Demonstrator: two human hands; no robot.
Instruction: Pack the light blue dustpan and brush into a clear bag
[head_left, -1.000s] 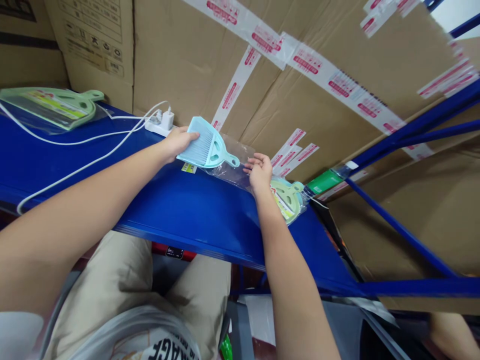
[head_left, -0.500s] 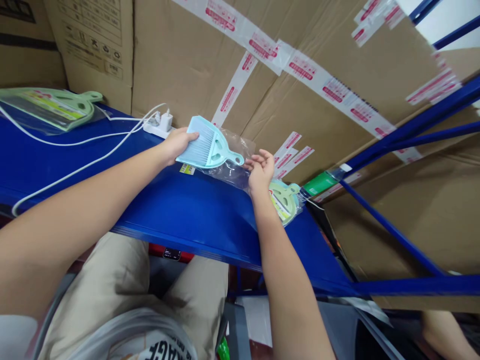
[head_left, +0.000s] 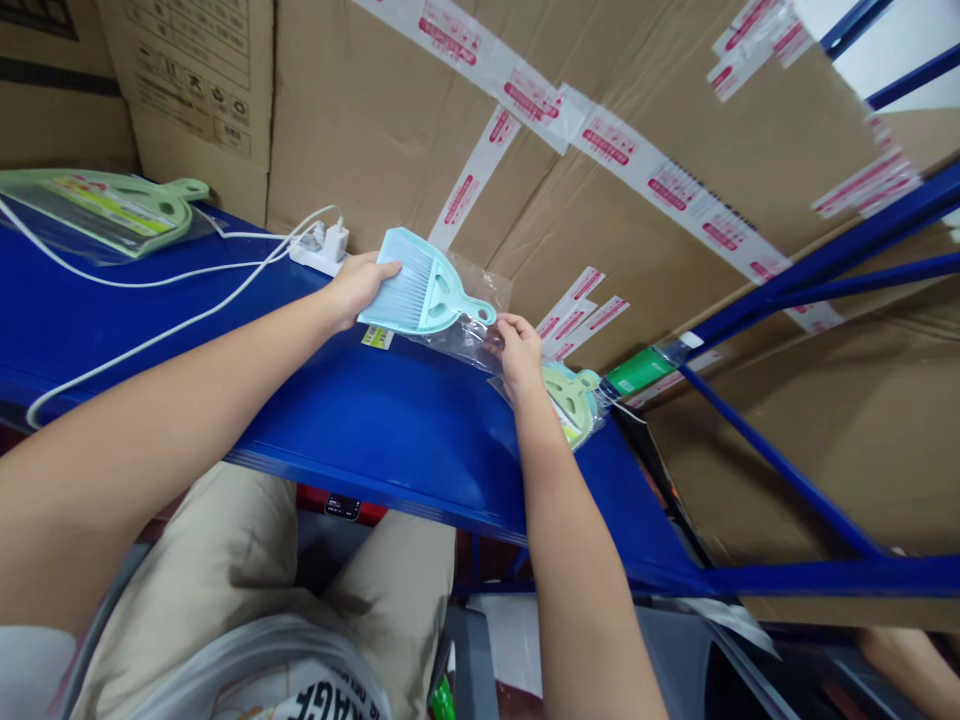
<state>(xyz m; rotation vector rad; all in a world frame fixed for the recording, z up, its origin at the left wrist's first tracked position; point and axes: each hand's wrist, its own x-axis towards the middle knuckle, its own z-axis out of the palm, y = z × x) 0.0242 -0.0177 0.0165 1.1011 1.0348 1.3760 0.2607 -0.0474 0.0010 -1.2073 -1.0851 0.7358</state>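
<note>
My left hand (head_left: 356,288) grips the wide end of a light blue mini dustpan with a brush (head_left: 421,292), held just above the blue shelf (head_left: 360,420). My right hand (head_left: 516,352) pinches the clear plastic bag (head_left: 465,335) that lies under the dustpan's handle end. A green dustpan set in its bag (head_left: 576,400) rests on the shelf right beside my right wrist.
Another green bagged dustpan set (head_left: 105,208) lies at the far left. A white power strip (head_left: 319,250) with white cables (head_left: 150,335) crosses the shelf. Taped cardboard boxes (head_left: 600,180) stand close behind. Blue rack bars (head_left: 795,465) run to the right.
My right hand turned from palm-up to fingers closed on the bag near the dustpan's handle. The blue dustpan shifted slightly right. My left hand kept its hold.
</note>
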